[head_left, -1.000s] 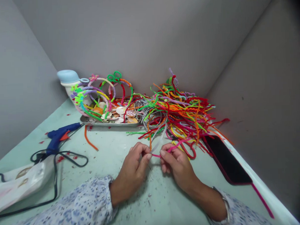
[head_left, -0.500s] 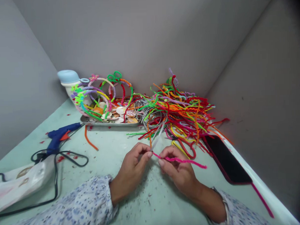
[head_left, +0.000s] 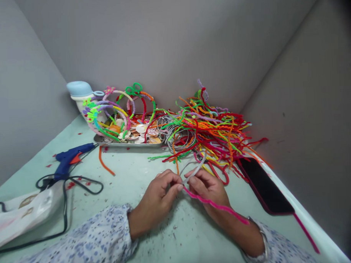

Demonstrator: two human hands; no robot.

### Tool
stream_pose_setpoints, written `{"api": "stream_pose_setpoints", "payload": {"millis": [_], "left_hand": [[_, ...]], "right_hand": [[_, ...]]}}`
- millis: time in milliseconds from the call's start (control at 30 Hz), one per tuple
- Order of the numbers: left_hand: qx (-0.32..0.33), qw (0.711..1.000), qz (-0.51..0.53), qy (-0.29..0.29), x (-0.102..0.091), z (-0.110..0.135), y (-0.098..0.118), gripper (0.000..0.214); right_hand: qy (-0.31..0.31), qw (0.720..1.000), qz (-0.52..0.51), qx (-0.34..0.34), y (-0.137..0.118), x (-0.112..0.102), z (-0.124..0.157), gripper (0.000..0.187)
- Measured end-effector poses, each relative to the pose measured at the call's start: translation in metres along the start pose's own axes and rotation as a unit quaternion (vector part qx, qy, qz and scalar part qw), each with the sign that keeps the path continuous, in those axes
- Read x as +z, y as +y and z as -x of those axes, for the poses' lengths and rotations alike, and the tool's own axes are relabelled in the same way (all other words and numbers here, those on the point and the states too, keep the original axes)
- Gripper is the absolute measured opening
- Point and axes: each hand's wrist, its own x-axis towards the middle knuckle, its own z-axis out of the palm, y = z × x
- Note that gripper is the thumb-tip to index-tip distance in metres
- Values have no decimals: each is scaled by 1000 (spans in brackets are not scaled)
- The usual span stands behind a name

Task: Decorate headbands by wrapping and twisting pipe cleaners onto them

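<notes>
My left hand (head_left: 157, 197) and my right hand (head_left: 208, 190) meet low in the middle, over the pale green table (head_left: 127, 167). Both pinch the end of a thin grey headband (head_left: 198, 169) where a pink pipe cleaner (head_left: 218, 207) joins it. The pink pipe cleaner trails back over my right wrist. The headband curves up toward the heap of pipe cleaners (head_left: 212, 132) just behind my hands.
A metal tray (head_left: 130, 142) with shells and decorated headbands (head_left: 117, 108) stands at the back left, a white and blue jar (head_left: 80, 94) behind it. A blue glue gun (head_left: 69, 158) with black cord lies left. A dark phone (head_left: 263, 186) lies right. Grey walls enclose the table.
The pink pipe cleaner's free end has swung from pointing up and right to trailing down over my right wrist. The headband tip tilted rightward. Both hands stayed in place.
</notes>
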Motion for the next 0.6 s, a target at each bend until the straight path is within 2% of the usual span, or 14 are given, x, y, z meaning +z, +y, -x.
{"api": "stream_pose_setpoints", "payload": {"millis": [300, 600], "left_hand": [[-27, 992, 106, -56, -1, -3, -3, 19], [-69, 952, 271, -127, -1, -6, -6, 18]], "right_hand": [[-14, 999, 38, -18, 2, -2, 3, 28], [-34, 998, 45, -39, 10, -6, 4, 25]]}}
